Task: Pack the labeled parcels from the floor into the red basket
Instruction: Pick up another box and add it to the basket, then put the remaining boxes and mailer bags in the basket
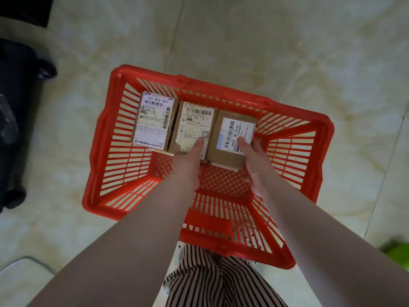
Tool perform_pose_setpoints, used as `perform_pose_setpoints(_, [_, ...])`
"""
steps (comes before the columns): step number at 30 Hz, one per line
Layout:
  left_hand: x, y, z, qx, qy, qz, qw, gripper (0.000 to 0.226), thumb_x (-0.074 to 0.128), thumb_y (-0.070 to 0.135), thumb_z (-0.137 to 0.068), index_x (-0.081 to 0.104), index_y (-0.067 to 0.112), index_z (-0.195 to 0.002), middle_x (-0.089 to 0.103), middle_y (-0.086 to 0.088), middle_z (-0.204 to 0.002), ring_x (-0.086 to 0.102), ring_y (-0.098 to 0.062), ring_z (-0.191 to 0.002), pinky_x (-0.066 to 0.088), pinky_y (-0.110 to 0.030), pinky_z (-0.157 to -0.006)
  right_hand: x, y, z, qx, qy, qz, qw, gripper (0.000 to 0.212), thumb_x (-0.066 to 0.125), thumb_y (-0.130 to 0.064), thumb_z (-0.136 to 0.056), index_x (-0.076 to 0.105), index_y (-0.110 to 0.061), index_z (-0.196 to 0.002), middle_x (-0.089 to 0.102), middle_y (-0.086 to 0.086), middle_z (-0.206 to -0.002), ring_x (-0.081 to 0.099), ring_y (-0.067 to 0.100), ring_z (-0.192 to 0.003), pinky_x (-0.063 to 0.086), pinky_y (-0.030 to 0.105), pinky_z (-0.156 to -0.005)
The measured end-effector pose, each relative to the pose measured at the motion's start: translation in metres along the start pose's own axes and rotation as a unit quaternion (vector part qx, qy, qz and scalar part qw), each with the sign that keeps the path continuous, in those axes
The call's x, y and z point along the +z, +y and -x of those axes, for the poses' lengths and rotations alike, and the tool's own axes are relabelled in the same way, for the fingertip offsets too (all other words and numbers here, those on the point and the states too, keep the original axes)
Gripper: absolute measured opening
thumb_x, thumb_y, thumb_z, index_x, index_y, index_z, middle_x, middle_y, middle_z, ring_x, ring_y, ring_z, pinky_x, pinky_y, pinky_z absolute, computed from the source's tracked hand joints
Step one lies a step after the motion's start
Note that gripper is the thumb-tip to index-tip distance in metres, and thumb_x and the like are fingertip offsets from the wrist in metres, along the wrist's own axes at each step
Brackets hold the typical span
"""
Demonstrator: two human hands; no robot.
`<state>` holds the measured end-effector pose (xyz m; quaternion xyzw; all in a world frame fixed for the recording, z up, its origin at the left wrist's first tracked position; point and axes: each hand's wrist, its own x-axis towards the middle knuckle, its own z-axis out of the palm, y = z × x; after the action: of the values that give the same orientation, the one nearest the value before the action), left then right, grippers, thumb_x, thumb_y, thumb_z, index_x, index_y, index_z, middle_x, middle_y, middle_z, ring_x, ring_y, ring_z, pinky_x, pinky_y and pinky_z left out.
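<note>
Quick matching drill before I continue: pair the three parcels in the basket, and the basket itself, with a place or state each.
Things:
1. parcel marked 133 R06 0A7
2. middle parcel
3. parcel with the sideways label
4. red basket

Places or states:
A. touched by the right hand
B. stands on the tiled floor
C. touched by no hand
D. under the left hand

Pairs: 1-C, 2-D, 3-A, 4-B
</note>
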<state>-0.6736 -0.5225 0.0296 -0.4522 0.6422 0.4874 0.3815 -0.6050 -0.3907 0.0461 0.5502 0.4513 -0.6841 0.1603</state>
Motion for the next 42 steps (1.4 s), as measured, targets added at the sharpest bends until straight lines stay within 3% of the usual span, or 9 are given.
perform_pose_setpoints(4, [0.001, -0.004, -0.007, 0.008, -0.010, 0.019, 1.000, 0.100, 0.081, 0.060, -0.050, 0.050, 0.014, -0.134, 0.063, -0.006, -0.123, 0.061, -0.028, -0.109, 0.055, -0.045, -0.091, 0.004, 0.004, -0.005, 0.018, -0.010, 0.014, 1.000, 0.064, 0.057, -0.051, -0.091, 0.030, -0.041, -0.147, 0.050, -0.010, -0.141, 0.047, 0.019, -0.124, 0.032, 0.053, -0.110])
perform_pose_setpoints(11, [0.003, -0.004, -0.007, -0.002, -0.033, 0.044, 0.998, 0.077, 0.079, 0.050, -0.069, 0.051, 0.013, -0.130, 0.065, -0.009, -0.120, 0.066, -0.030, -0.104, 0.058, -0.045, -0.086, 0.006, 0.004, -0.005, 0.031, -0.017, 0.049, 0.998, 0.071, 0.060, -0.058, -0.085, 0.028, -0.041, -0.147, 0.045, -0.008, -0.146, 0.044, 0.024, -0.132, 0.032, 0.059, -0.110])
perform_pose_setpoints(16, [0.003, -0.004, -0.001, -0.017, -0.052, 0.007, 0.998, 0.074, 0.071, 0.056, -0.075, 0.048, 0.015, -0.133, 0.061, -0.008, -0.125, 0.062, -0.030, -0.109, 0.059, -0.046, -0.080, 0.005, 0.002, -0.004, 0.026, -0.005, 0.068, 0.997, 0.073, 0.058, -0.057, -0.087, 0.026, -0.036, -0.149, 0.042, -0.004, -0.150, 0.041, 0.023, -0.135, 0.030, 0.052, -0.112])
perform_pose_setpoints(24, [0.000, 0.003, 0.037, -0.066, -0.093, -0.111, 0.987, 0.092, 0.063, 0.068, -0.075, 0.036, 0.013, -0.144, 0.054, -0.012, -0.130, 0.054, -0.030, -0.118, 0.051, -0.048, -0.096, 0.003, -0.002, 0.020, 0.016, 0.011, 0.050, 0.999, 0.074, 0.053, -0.053, -0.091, 0.021, -0.028, -0.153, 0.036, -0.003, -0.154, 0.035, 0.022, -0.140, 0.028, 0.039, -0.111])
perform_pose_setpoints(26, [-0.005, 0.000, 0.054, -0.054, -0.084, -0.138, 0.985, 0.099, 0.064, 0.071, -0.070, 0.038, 0.010, -0.144, 0.056, -0.012, -0.132, 0.056, -0.031, -0.116, 0.053, -0.043, -0.090, -0.001, -0.006, 0.037, 0.018, 0.032, 0.053, 0.998, 0.070, 0.052, -0.055, -0.091, 0.027, -0.027, -0.151, 0.041, -0.003, -0.151, 0.040, 0.024, -0.137, 0.034, 0.040, -0.106])
perform_pose_setpoints(29, [-0.014, -0.005, 0.085, -0.017, -0.061, -0.190, 0.980, 0.108, 0.064, 0.077, -0.056, 0.047, 0.007, -0.137, 0.064, -0.009, -0.119, 0.063, -0.028, -0.104, 0.054, -0.040, -0.085, -0.013, -0.011, 0.073, -0.003, 0.057, 0.034, 0.998, 0.050, 0.048, -0.052, -0.094, 0.047, -0.022, -0.135, 0.058, -0.010, -0.123, 0.055, 0.017, -0.111, 0.043, 0.030, -0.080])
perform_pose_setpoints(31, [-0.018, -0.007, 0.119, 0.009, -0.070, -0.192, 0.979, 0.090, 0.067, 0.069, -0.068, 0.055, 0.003, -0.128, 0.068, -0.010, -0.110, 0.065, -0.026, -0.099, 0.054, -0.043, -0.091, -0.023, -0.016, 0.104, -0.004, 0.071, 0.010, 0.997, 0.043, 0.048, -0.050, -0.096, 0.054, -0.021, -0.127, 0.062, -0.008, -0.110, 0.057, 0.016, -0.100, 0.043, 0.030, -0.072])
perform_pose_setpoints(35, [-0.025, -0.007, 0.204, 0.057, -0.118, -0.156, 0.979, 0.048, 0.065, 0.040, -0.089, 0.061, 0.004, -0.120, 0.069, -0.003, -0.103, 0.066, -0.013, -0.092, 0.055, -0.024, -0.076, -0.046, -0.020, 0.178, 0.016, 0.050, -0.076, 0.996, 0.040, 0.056, -0.043, -0.094, 0.059, -0.013, -0.121, 0.068, 0.004, -0.114, 0.063, 0.022, -0.107, 0.051, 0.036, -0.091])
perform_pose_setpoints(42, [-0.030, -0.011, 0.366, 0.118, -0.195, -0.177, 0.957, 0.029, 0.062, 0.035, -0.091, 0.063, 0.011, -0.106, 0.071, 0.002, -0.094, 0.067, -0.010, -0.085, 0.054, -0.025, -0.077, -0.106, -0.028, 0.332, -0.013, 0.052, -0.208, 0.977, 0.029, 0.057, -0.037, -0.094, 0.063, -0.011, -0.106, 0.067, 0.009, -0.108, 0.064, 0.020, -0.095, 0.052, 0.032, -0.084])
